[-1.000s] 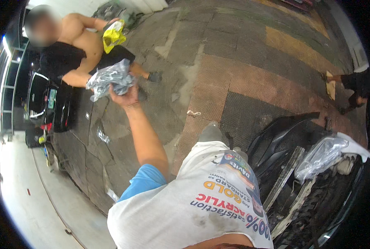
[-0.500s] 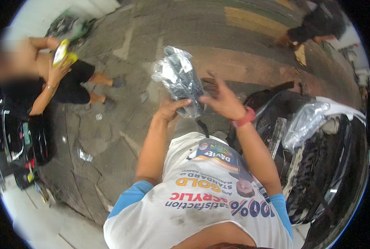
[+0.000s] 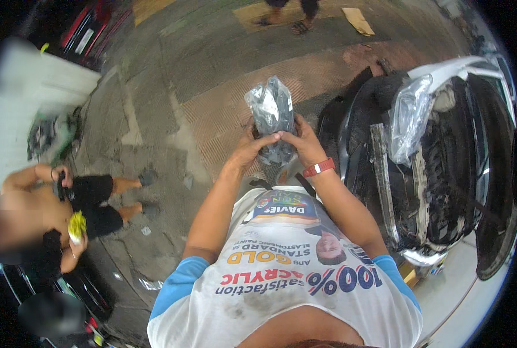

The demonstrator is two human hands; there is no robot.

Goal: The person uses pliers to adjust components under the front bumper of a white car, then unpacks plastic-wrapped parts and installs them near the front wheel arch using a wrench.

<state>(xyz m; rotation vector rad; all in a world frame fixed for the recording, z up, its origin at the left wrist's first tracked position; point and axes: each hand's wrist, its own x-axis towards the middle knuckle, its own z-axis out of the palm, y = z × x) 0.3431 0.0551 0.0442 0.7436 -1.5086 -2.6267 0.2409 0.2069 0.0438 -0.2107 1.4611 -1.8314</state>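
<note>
A dark part wrapped in clear plastic [image 3: 275, 113] is held out in front of my body, and what the part is cannot be made out. My left hand [image 3: 250, 148] is closed around its left side. On the opposite side my right hand [image 3: 308, 146], with a red watch [image 3: 319, 167] on the wrist, grips it too. Both thumbs lie over the top and meet near the middle. The lower end of the plastic hangs toward my shirt.
To the right stands a car with its front stripped open [image 3: 444, 191]; a plastic-wrapped piece [image 3: 410, 119] lies on it. At left a person holds something yellow [image 3: 77, 226]. Another person's feet [image 3: 300, 26] and a tan cardboard piece [image 3: 358, 21] are at the far side.
My right hand, apart from the package with fingers spread before, now grips it. The view has turned, bringing more of the stripped car in. The person at left has lowered the yellow thing.
</note>
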